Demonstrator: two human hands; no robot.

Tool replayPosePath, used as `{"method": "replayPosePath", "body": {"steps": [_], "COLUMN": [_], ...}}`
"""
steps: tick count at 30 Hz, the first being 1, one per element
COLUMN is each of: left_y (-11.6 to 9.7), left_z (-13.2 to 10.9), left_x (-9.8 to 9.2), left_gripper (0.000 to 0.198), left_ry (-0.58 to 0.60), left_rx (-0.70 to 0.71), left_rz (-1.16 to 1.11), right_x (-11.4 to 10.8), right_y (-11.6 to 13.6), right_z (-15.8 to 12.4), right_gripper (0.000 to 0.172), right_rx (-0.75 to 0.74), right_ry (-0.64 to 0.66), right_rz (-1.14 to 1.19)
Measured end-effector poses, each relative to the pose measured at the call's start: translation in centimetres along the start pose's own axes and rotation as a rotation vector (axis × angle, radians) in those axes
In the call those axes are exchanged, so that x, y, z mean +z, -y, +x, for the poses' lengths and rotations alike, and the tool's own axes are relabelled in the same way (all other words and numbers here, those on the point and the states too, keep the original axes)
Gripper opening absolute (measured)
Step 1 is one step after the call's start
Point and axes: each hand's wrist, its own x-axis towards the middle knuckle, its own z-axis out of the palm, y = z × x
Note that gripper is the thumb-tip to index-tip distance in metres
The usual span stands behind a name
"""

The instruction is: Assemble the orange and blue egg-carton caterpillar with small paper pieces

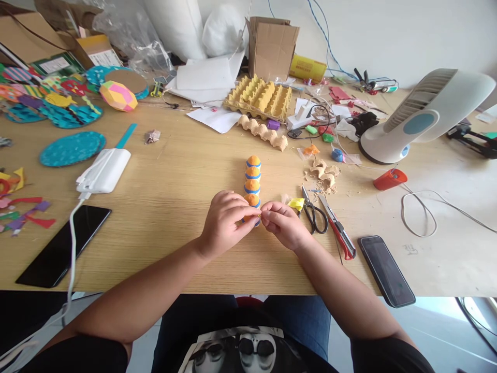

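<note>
A strip of egg-carton cups (252, 172), its domes covered in orange with blue bands, runs away from me in the middle of the table. Over its near end, my left hand (227, 220) and my right hand (283, 223) meet fingertip to fingertip. Both are closed in a pinch. Between them shows a tiny yellow speck, too small to name; which hand grips it is unclear. The nearest dome is partly hidden by my fingers. Just right of my right hand lie a yellow packet (296, 203), black-handled scissors (313, 212) and a red utility knife (339, 230).
Farther back are a bare carton strip (263, 132), a yellow egg tray (259, 98) and carton scraps (325, 173). A white fan (417, 122) and a phone (387, 270) stand right. A power bank (104, 170), its cable and another phone (66, 246) lie left.
</note>
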Motion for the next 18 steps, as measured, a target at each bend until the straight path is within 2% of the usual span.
{"method": "replayPosePath", "body": {"steps": [18], "left_y": [0.13], "left_z": [-0.03], "left_x": [0.04], "left_gripper": [0.013], "left_ry": [0.000], "left_rx": [0.011], "left_rz": [-0.003], "right_x": [-0.02], "right_y": [-0.07], "right_z": [0.08], "right_gripper": [0.029], "right_rx": [-0.037], "right_ry": [0.010], "right_rz": [-0.037]}}
